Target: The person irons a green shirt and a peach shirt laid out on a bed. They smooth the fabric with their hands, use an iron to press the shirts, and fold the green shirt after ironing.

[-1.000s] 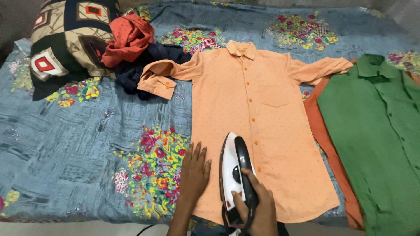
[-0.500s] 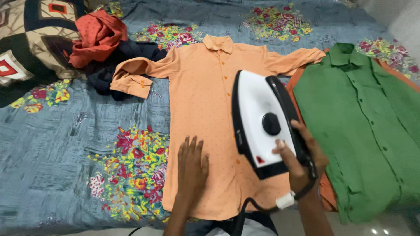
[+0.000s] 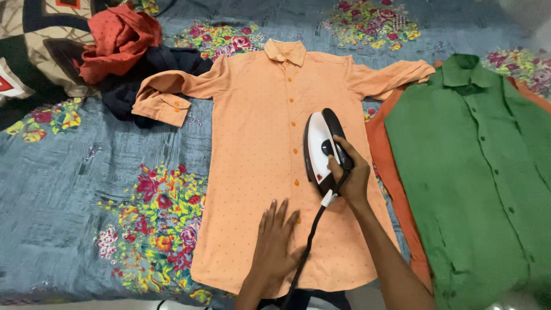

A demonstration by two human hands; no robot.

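An orange button-up shirt (image 3: 258, 132) lies flat, front up, on a bed covered by a blue floral sheet (image 3: 69, 189). My right hand (image 3: 349, 172) grips the black handle of a white and black electric iron (image 3: 320, 146), which rests on the shirt's right half near the middle. Its black cord (image 3: 307, 247) trails down toward me. My left hand (image 3: 274, 244) lies flat, fingers spread, on the shirt's lower hem area, just left of the cord.
A green shirt (image 3: 476, 172) lies on a darker orange garment (image 3: 390, 172) at the right. A crumpled red cloth (image 3: 117, 40) and a dark navy garment (image 3: 149, 72) sit at the upper left beside a patterned pillow (image 3: 34, 51).
The iron, lifted and tilted up half a second ago, is now down on the shirt's right side. My left hand has shifted right and lower along the hem.
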